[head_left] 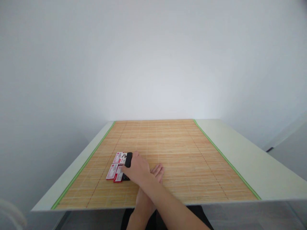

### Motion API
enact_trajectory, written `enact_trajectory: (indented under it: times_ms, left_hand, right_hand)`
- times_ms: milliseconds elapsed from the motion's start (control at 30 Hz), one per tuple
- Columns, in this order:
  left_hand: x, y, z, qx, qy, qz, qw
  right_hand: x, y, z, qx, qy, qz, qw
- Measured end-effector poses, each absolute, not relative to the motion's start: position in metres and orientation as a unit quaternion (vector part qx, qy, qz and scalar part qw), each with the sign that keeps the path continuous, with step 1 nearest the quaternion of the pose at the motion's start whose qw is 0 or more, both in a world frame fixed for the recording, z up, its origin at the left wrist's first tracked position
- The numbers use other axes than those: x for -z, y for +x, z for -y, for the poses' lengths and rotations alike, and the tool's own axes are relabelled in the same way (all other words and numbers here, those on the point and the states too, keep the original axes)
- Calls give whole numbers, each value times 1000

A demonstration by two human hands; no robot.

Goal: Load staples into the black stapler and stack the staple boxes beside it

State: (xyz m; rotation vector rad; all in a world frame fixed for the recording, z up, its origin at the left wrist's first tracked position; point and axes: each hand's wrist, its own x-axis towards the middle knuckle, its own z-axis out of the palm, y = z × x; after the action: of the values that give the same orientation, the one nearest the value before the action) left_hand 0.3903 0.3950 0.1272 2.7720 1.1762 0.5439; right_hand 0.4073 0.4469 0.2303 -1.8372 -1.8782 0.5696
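Observation:
My arms are crossed, the right one over the left. My right hand [139, 166] reaches to the left, its thumb and fingers around a small black object [129, 159] with rounded corners, whose kind I cannot make out. Right beside it lie several small red-and-white boxes [111, 171], set close together on the bamboo mat [177, 143]. Another dark piece [125, 177] shows partly below my thumb. My left hand [157, 172] rests on the mat to the right, fingers stretched out and holding nothing visible; the right forearm hides part of it.
The mat has green edging [230, 164] and covers the middle of a white table [261, 172]. White walls [158, 64] stand behind and at both sides. The table's front edge runs just before my dark-clothed lap [196, 211]. A blurred pale curved thing [11, 212] shows at lower left.

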Motion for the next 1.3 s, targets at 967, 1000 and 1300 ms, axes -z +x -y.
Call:
enact_trajectory:
  times_ms: [967, 1000, 1300]
  left_hand:
    - [-169, 400, -374, -246, 808, -536, -12]
    - [-168, 400, -374, -247, 806, -537, -14]
    - [-166, 402, -375, -251, 800, -545, -11]
  right_hand:
    - [-257, 543, -441, -89, -604, 770, 188]
    - [-261, 547, -441, -86, -606, 766, 199]
    - [-233, 646, -388, -150, -696, 528, 463]
